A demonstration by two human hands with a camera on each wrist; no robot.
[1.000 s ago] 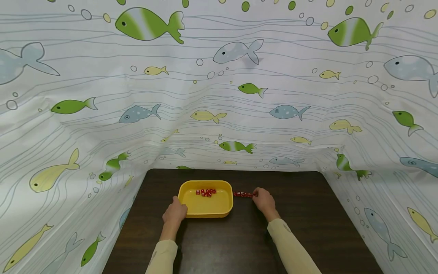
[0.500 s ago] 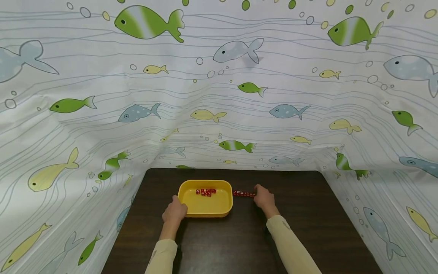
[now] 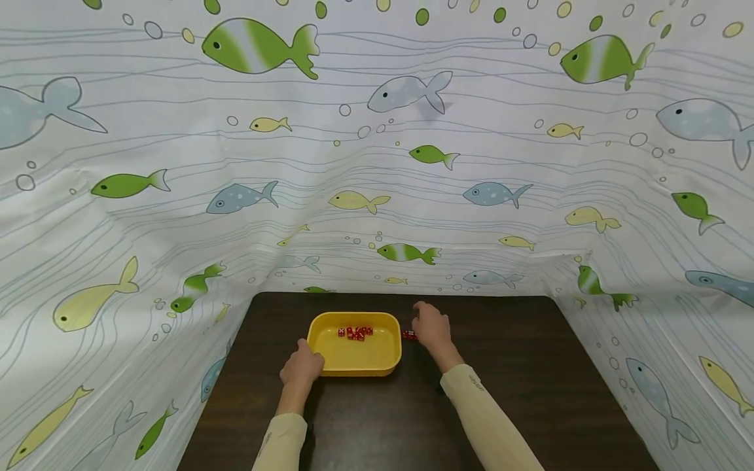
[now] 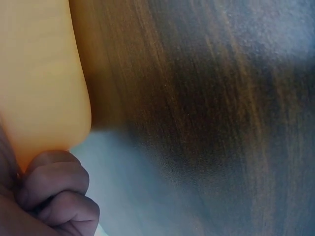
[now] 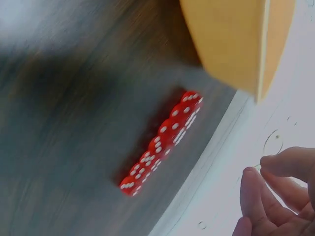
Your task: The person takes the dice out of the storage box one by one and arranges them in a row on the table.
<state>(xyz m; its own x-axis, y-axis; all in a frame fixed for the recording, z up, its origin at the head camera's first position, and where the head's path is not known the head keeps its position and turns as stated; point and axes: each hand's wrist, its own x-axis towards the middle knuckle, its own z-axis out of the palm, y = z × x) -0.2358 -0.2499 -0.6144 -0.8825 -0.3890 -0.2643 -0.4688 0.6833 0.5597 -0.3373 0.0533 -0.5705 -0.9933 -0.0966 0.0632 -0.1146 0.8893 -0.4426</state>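
Observation:
My left hand (image 3: 302, 364) grips the near-left corner of a yellow plastic tray (image 3: 356, 364). In the left wrist view, its curled fingers (image 4: 56, 178) hold the tray's edge. Several red dice (image 3: 356, 333) lie loosely inside, towards the far side. Just right of the tray, more red dice with white pips form a straight row (image 5: 162, 142) on the table, touching end to end. My right hand (image 3: 432, 329) hovers over this row and hides part of it in the head view. The right wrist view finds its fingers loosely bent, nothing seen between them.
The dark wood-grain table (image 3: 377, 418) carries the tray and dice. A white curtain (image 3: 377, 157) printed with fish surrounds its back and sides. In the right wrist view, the tray wall (image 5: 226, 44) rises close to one end of the row.
My right hand has left the right end of the dice row and moved left towards the tray, raised above the table. The left hand and the tray stay put.

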